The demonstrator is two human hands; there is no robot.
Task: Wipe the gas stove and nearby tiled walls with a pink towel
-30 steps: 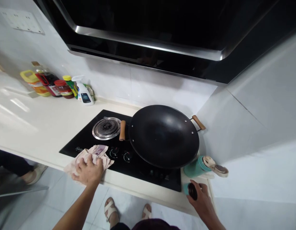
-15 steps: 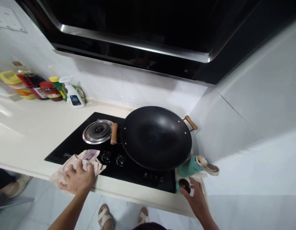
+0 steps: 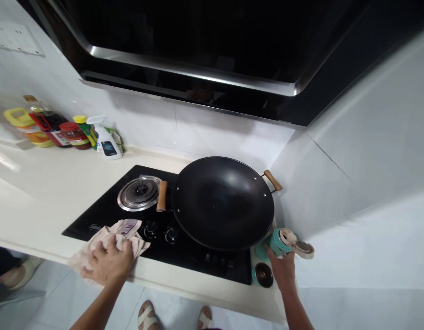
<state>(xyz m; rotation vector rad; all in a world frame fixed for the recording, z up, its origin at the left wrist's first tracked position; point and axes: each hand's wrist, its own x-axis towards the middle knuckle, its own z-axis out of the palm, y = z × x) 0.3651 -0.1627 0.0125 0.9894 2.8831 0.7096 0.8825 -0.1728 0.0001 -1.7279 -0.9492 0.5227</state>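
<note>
Resting on a pale pink cloth (image 3: 124, 229), the left hand (image 3: 109, 263) lies spread, fingers slightly bent and pressing down rather than gathered into a fist. The cloth covers the near left part of the cooktop (image 3: 196, 257) and overlaps the tabletop (image 3: 43, 201) edge. At the near right, the right hand (image 3: 282, 268) curves around a teal bottle (image 3: 276, 245), thumb on its left side; the other fingers are mostly hidden, so how firm the hold is I cannot tell.

As things stand, the bottle's flip lid (image 3: 304, 249) is open and hangs to the right, while a teal cup (image 3: 263, 275) stands apart from it, mouth up, just beside the cooktop's near right corner. How much of the black surface has been gone over, and what is left, does not show.

The cloth is soft and crumpled, with a purple printed patch. Smooth dark metal forms the wide, shallow wok (image 3: 222, 204), riveted to rounded wooden handles (image 3: 161, 196). Left of it, the burner (image 3: 139, 192) is a shiny ringed disc with a dark centre. The cup's inside is glossy brown.
</note>
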